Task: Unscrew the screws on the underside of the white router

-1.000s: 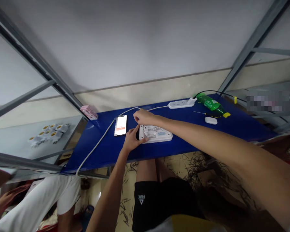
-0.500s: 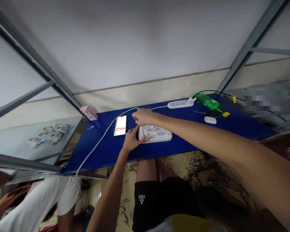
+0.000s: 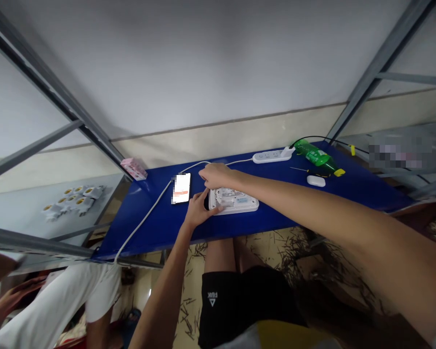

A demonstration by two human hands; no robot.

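A flat white plastic device [image 3: 236, 206], like a router underside with vent holes and a pale label, lies on the blue tabletop [image 3: 148, 232]. My left hand [image 3: 199, 208] grips its left end, with the thumb across the near edge and the fingers along the side. My right hand [image 3: 216, 175] is closed over the device's far left corner, its fingers curled down. Whatever those fingers hold, if anything, is hidden beneath the hand. A lit phone [image 3: 181, 188] lies just left of my left hand.
A white power strip [image 3: 272, 155] is at the back, its cable [image 3: 145, 218] running left. At right are a green bottle [image 3: 314, 154], a thin screwdriver [image 3: 307, 170] and a white case [image 3: 316, 181]. A pink box [image 3: 133, 168] stands left. Another person's white-clad leg [image 3: 54, 305] is lower left.
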